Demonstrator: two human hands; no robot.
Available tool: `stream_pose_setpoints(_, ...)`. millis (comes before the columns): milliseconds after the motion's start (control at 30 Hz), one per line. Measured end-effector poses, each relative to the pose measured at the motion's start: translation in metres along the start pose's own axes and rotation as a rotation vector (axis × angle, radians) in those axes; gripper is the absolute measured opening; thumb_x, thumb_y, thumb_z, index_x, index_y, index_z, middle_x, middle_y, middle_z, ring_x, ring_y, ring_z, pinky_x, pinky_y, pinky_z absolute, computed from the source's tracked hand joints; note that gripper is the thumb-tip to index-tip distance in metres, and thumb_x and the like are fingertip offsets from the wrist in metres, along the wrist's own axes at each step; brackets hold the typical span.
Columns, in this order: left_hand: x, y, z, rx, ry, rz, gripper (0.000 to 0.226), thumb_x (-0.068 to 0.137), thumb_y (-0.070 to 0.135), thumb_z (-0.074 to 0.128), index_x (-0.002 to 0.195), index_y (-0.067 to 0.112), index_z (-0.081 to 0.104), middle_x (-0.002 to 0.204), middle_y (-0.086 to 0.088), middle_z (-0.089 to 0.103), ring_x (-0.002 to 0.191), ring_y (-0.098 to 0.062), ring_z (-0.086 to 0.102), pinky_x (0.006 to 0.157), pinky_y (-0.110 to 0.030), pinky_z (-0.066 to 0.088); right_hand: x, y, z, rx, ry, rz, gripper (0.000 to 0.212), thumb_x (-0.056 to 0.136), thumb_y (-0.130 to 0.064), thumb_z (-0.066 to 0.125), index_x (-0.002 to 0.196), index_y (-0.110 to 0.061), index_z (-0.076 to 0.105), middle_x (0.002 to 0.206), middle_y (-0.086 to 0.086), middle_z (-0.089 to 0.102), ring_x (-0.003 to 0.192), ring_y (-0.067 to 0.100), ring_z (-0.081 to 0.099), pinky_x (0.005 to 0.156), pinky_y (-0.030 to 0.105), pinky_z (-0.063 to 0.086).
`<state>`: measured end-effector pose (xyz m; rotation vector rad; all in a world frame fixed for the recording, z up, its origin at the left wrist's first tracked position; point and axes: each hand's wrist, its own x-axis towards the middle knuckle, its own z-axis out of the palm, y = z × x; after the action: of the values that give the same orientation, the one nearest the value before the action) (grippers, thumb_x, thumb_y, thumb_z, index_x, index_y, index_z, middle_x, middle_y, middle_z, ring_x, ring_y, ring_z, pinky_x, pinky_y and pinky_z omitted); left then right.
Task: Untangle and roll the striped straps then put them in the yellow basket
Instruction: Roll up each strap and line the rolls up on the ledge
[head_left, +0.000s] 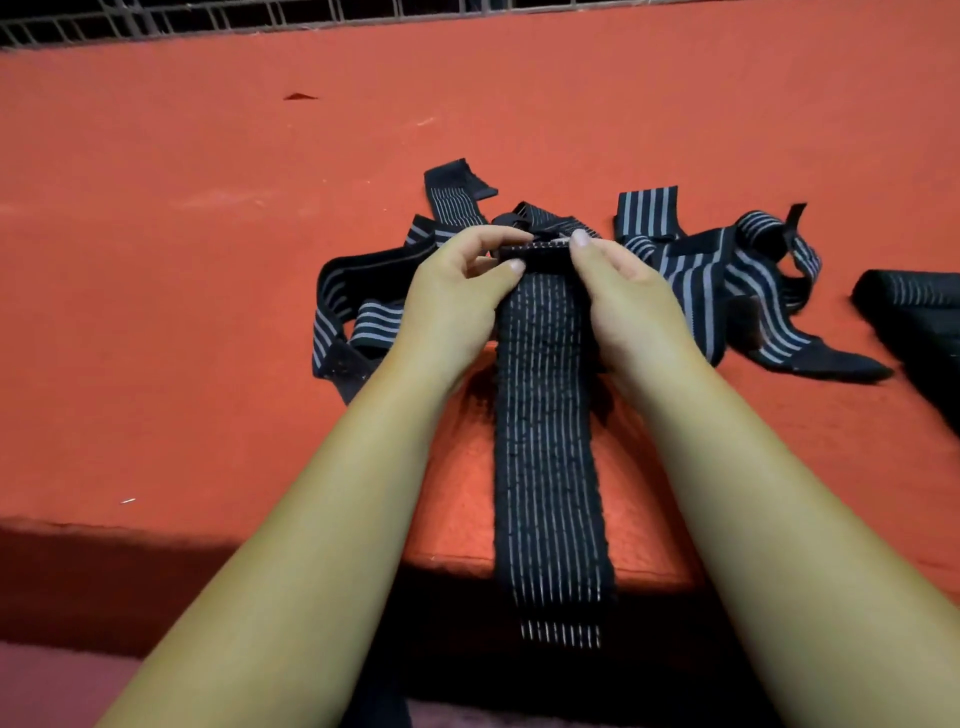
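A black strap with thin white stripes (548, 415) lies flat between my forearms and hangs over the front edge of the red surface (156, 260). Its far end is folded into a small roll. My left hand (457, 301) pinches the left side of that roll with thumb and fingers. The right side is pinched by my right hand (628, 301). Behind my hands lies a tangled pile of black straps with grey stripes (727, 275), spreading left (358, 317) and right. No yellow basket is in view.
A dark rolled or folded strap (914, 317) sits at the right edge. A wire grid fence (208, 21) runs along the far edge of the red surface. The front edge drops into shadow below my arms.
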<state>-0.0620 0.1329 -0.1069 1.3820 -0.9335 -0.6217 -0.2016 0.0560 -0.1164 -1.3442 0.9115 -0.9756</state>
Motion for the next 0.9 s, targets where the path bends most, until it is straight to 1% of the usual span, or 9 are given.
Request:
stream_pose_setpoints(133,-0.007,-0.003,0.001,-0.055,-0.011,-0.042,0.028,0.099,0.003,0.066,0.103,0.027,0.081,0.091,0.001,0.072,0.082,-0.018,0.067,0.068,-0.035,0.055,0.003,0.01,0.002,0.136,-0.018,-0.048,0.019,0.099,-0.033,0.068,0.104,-0.026,0.084,0.114,0.003,0.082,0.114,0.026,0.076,0.11,0.056,0.055)
stream_pose_setpoints(200,-0.008,-0.004,0.001,-0.075,-0.016,-0.075,0.028,0.099,0.003,0.066,0.102,0.026,0.081,0.09,0.0,0.069,0.08,-0.02,0.064,0.066,-0.032,0.053,0.004,0.014,0.003,0.131,-0.019,-0.07,0.017,0.1,-0.026,0.067,0.099,-0.024,0.084,0.111,0.006,0.082,0.104,0.024,0.076,0.105,0.052,0.056)
stream_pose_setpoints(300,-0.006,-0.003,-0.002,-0.094,-0.051,-0.125,0.027,0.1,0.003,0.064,0.102,0.025,0.081,0.091,-0.003,0.068,0.081,-0.022,0.06,0.066,-0.031,0.051,0.004,0.014,0.002,0.162,-0.034,-0.065,0.017,0.1,-0.021,0.066,0.097,-0.022,0.083,0.107,0.009,0.082,0.091,0.019,0.072,0.088,0.044,0.058)
stream_pose_setpoints(433,-0.006,-0.001,-0.006,-0.166,-0.13,-0.169,0.015,0.098,0.014,0.07,0.104,0.023,0.082,0.101,-0.009,0.071,0.091,-0.025,0.062,0.075,-0.037,0.051,0.003,0.013,-0.001,0.181,-0.036,-0.075,0.017,0.1,-0.018,0.067,0.101,-0.02,0.083,0.103,0.009,0.082,0.088,0.02,0.071,0.084,0.043,0.057)
stream_pose_setpoints(500,-0.007,-0.003,-0.005,-0.191,-0.114,-0.174,0.009,0.1,0.019,0.074,0.104,0.021,0.081,0.1,-0.007,0.075,0.092,-0.024,0.064,0.078,-0.037,0.05,0.0,0.012,-0.003,0.153,-0.055,-0.082,0.017,0.101,-0.018,0.066,0.104,-0.02,0.083,0.098,0.007,0.081,0.084,0.018,0.069,0.079,0.04,0.056)
stream_pose_setpoints(667,-0.002,-0.009,-0.004,-0.167,-0.024,-0.199,0.009,0.097,0.019,0.079,0.105,0.019,0.082,0.096,-0.009,0.076,0.089,-0.025,0.062,0.071,-0.031,0.051,-0.005,0.01,-0.003,0.077,-0.023,-0.117,0.02,0.102,-0.014,0.066,0.113,-0.022,0.08,0.101,0.003,0.082,0.083,0.011,0.07,0.076,0.033,0.057)
stream_pose_setpoints(733,-0.001,-0.009,-0.005,-0.188,-0.015,-0.226,0.013,0.096,0.017,0.079,0.109,0.017,0.081,0.095,-0.009,0.077,0.089,-0.026,0.061,0.068,-0.03,0.051,-0.003,0.012,-0.002,0.077,-0.012,-0.111,0.022,0.102,-0.014,0.066,0.119,-0.022,0.077,0.1,0.002,0.082,0.084,0.011,0.071,0.08,0.037,0.059)
stream_pose_setpoints(833,-0.002,-0.006,-0.005,-0.186,-0.011,-0.207,0.016,0.096,0.013,0.078,0.109,0.019,0.082,0.094,-0.006,0.078,0.08,-0.023,0.062,0.055,-0.025,0.05,0.0,0.012,-0.002,0.046,-0.012,-0.09,0.019,0.1,-0.021,0.069,0.116,-0.024,0.077,0.108,0.01,0.081,0.088,0.017,0.073,0.091,0.051,0.062)
stream_pose_setpoints(900,-0.001,-0.005,-0.005,-0.193,0.0,-0.154,0.021,0.096,0.005,0.075,0.11,0.018,0.082,0.096,-0.006,0.079,0.076,-0.018,0.069,0.056,-0.026,0.053,0.0,0.01,-0.002,0.002,-0.011,-0.103,0.015,0.101,-0.027,0.07,0.111,-0.024,0.079,0.104,0.007,0.082,0.091,0.018,0.076,0.093,0.051,0.062)
